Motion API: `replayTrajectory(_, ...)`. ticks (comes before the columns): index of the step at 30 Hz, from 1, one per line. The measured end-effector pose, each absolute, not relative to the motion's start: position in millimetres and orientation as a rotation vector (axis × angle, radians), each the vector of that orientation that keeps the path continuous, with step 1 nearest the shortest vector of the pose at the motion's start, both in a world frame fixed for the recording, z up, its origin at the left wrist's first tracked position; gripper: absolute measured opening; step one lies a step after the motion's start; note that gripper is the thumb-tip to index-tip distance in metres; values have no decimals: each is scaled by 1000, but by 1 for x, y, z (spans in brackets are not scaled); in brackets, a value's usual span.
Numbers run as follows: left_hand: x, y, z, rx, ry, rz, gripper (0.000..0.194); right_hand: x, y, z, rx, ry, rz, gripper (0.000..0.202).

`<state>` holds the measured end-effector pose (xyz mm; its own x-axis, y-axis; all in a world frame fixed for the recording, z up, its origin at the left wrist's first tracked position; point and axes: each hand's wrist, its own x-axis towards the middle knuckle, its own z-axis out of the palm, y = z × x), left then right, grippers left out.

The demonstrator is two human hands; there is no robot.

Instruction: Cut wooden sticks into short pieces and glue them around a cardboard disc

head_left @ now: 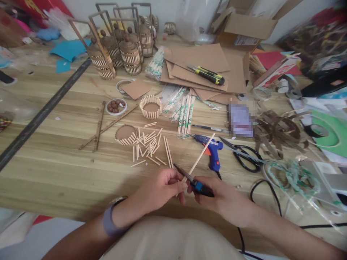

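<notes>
Near the front edge of the table, my left hand (165, 187) pinches a thin wooden stick (202, 153) by its lower end, the rest slanting up to the right. My right hand (221, 196) is closed around the blue-and-black handle of a cutting tool (199, 187); its dark, narrow blade part lies across the stick beside my left fingertips. Whether it is a knife or pliers I cannot make out. Just beyond lie short cut sticks (150, 142) in a loose pile and two longer sticks (167, 151). Two round cardboard bases edged with upright sticks, one partly edged (126, 133) and one fully ringed (150, 107), stand behind.
A blue glue gun (214, 153) and black scissors (248, 157) lie to the right. Wrapped chopsticks (187, 113), cardboard sheets (200, 57) with a utility knife (208, 74), and a dish of brown beads (116, 107) sit farther back. Several small lanterns (130, 54) stand at the rear.
</notes>
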<state>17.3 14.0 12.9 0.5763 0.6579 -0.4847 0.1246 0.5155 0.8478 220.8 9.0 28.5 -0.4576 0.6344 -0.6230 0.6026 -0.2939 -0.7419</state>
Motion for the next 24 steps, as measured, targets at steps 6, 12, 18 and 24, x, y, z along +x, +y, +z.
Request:
replayTrajectory(6,19,14,20,1015,911,394,33,226,13,33,-1448,-1599,2193,23)
replayTrajectory(12,21,13,22,980,920,376,38,222,13,36,-1422,-1492,2246,19)
replayTrajectory(18,21,13,21,1009,930,391,35,221,12,31,-1500,-1682,2113,13)
replayTrajectory(24,19,12,19,1103,965,379,33,219,12,31,-1582,-1872,1936,12)
